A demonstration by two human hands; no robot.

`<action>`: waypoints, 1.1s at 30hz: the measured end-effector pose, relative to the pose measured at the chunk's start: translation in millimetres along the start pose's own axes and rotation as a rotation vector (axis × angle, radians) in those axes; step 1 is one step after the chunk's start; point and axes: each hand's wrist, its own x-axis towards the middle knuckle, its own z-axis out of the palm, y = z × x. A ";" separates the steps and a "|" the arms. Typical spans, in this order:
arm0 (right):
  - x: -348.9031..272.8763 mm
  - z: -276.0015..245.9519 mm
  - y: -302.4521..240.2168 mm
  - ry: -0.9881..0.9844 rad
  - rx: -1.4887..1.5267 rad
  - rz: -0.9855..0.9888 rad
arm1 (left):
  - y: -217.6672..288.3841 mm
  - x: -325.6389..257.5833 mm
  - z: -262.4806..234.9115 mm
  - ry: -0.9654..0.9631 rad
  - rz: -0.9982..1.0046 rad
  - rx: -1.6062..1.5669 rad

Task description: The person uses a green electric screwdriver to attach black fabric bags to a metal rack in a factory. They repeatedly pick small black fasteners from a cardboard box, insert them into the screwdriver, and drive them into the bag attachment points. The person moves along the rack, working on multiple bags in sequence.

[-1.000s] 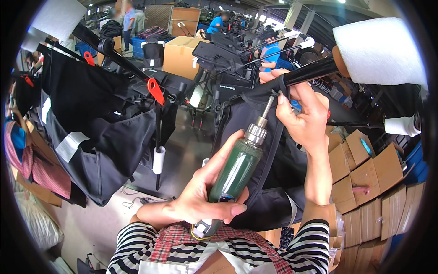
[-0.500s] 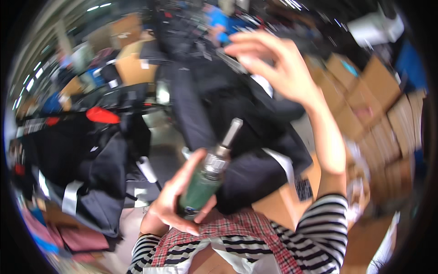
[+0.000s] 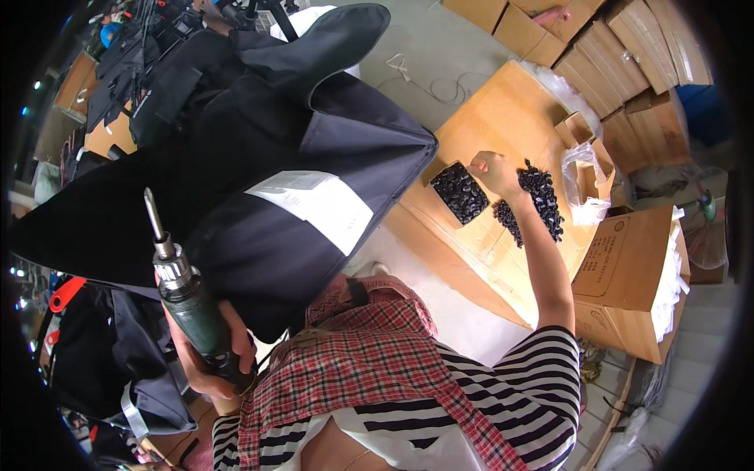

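My left hand [image 3: 233, 339] is wrapped round a dark green electric screwdriver [image 3: 196, 318], whose long metal bit points up and away. Beside the tool spreads a large black fabric piece [image 3: 259, 235] with a folded white paper sheet [image 3: 318, 208] lying on it. My right arm reaches far right, and my right hand [image 3: 495, 173] is closed over the cardboard table top, fingertips together; what they hold, if anything, is too small to tell. It is between a small open box of black parts [image 3: 462, 196] and a loose heap of small black parts [image 3: 542, 200].
A cardboard-covered table [image 3: 487, 125] stands at the right. On it are a small carton with a clear plastic bag [image 3: 585, 184]. Larger cartons [image 3: 609, 67] are stacked behind, and an open carton [image 3: 620, 275] stands nearer. More black fabric pieces [image 3: 118, 353] hang at the left.
My view has swung to the right, bringing the table of black parts in. My right hand has gone from open in the air to closed by the parts. My left hand keeps the screwdriver.
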 end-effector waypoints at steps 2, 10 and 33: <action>-5.5 6.8 -8.5 -0.007 -0.013 0.095 | -1.5 -1.0 -2.8 -0.039 -0.005 -0.005; -9.1 41.4 -2.5 0.084 -0.058 0.190 | -11.5 21.6 71.0 0.700 0.138 -0.021; -43.1 -86.6 -465.5 0.264 0.633 -1.325 | 57.5 2.7 109.9 0.588 -0.002 0.307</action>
